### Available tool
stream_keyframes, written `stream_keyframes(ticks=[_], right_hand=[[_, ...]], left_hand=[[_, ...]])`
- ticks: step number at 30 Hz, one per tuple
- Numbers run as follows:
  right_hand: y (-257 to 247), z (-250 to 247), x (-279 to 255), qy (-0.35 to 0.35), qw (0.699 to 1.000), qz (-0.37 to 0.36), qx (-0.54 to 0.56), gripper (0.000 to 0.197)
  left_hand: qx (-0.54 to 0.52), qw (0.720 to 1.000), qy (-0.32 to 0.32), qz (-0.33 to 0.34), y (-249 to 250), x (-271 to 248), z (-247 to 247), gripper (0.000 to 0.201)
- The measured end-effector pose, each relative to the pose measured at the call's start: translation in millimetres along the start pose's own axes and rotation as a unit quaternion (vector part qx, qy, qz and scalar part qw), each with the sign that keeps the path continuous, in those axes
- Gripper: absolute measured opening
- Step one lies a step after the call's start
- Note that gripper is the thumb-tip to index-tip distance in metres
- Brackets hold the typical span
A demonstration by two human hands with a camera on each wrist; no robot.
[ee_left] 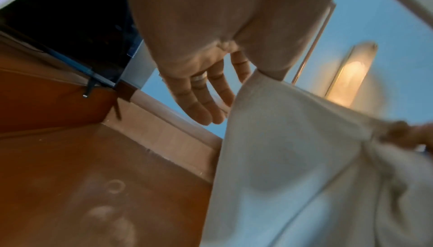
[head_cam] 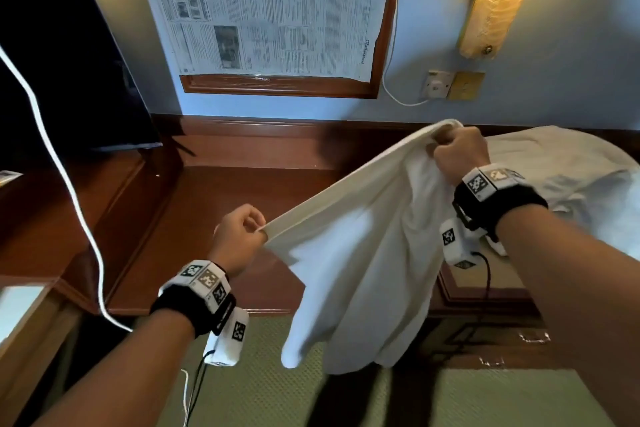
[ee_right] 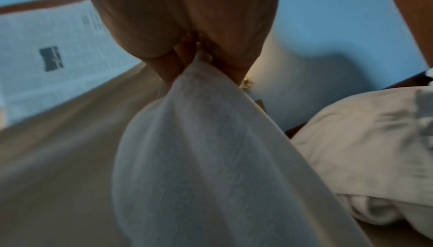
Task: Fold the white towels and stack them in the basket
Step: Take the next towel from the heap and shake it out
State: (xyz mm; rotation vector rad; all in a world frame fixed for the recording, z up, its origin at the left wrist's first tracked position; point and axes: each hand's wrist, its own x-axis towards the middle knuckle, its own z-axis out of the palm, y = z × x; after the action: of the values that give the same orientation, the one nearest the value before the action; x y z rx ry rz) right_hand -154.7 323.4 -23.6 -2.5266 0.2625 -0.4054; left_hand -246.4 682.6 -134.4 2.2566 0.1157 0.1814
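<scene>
I hold one white towel (head_cam: 356,270) up in the air over the wooden desk, stretched between both hands. My left hand (head_cam: 256,228) pinches its lower left corner between thumb and forefinger. In the left wrist view the other fingers (ee_left: 201,101) of that hand lie straight beside the towel (ee_left: 293,167). My right hand (head_cam: 448,149) is higher and further right, its fingers curled round the bunched top edge. The right wrist view shows the cloth (ee_right: 199,158) hanging from that grip (ee_right: 192,54). The rest of the towel droops in folds towards the floor. No basket is in view.
A heap of crumpled white towels (head_cam: 561,177) lies on the right, behind my right wrist. The brown wooden desk (head_cam: 214,211) runs along the blue wall. A dark screen (head_cam: 52,45) stands at the left with a white cable (head_cam: 65,177) hanging. Green carpet (head_cam: 263,392) lies below.
</scene>
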Motion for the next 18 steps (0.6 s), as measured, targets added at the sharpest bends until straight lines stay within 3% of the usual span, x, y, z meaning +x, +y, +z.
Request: stream_keyframes(ticks=[4,6,7,10,13,14,16,18], right_hand=[[25.2,18.3,-16.4,-0.043,0.995,0.069,-0.055,0.028],[34.7,29.1,-23.3,-0.060,0.993,0.074,-0.067,0.027],[38.8,33.2,-26.5,-0.066,0.992,0.075,-0.071,0.027],[50.3,42.1,-37.1,-0.081,0.990,0.081,-0.079,0.027],[59.8,52.8,-53.0,-0.110,0.987,0.075,-0.094,0.024],[62.7,58.4,-59.1,-0.121,0.985,0.068,-0.102,0.022],[69.4,69.5,-70.5,-0.143,0.982,0.062,-0.103,0.021],[76.8,78.9,-82.2,-0.165,0.980,0.062,-0.096,0.021]], left_hand=[[-0.070,0.987,-0.003,0.143,15.0,-3.6,-23.6,0.030],[-0.075,0.976,-0.055,0.198,15.5,-5.1,-32.0,0.040],[-0.068,0.971,-0.095,0.210,14.5,-6.7,-35.7,0.036],[0.108,0.965,-0.174,0.166,3.8,-5.6,-50.5,0.015],[0.296,0.926,-0.199,0.122,-20.2,-2.9,-56.8,0.040],[0.305,0.925,-0.197,0.113,-29.3,-3.7,-55.4,0.039],[0.242,0.954,-0.158,0.078,-47.5,-6.5,-48.8,0.031],[0.146,0.986,-0.056,0.057,-59.7,-11.2,-40.3,0.029]])
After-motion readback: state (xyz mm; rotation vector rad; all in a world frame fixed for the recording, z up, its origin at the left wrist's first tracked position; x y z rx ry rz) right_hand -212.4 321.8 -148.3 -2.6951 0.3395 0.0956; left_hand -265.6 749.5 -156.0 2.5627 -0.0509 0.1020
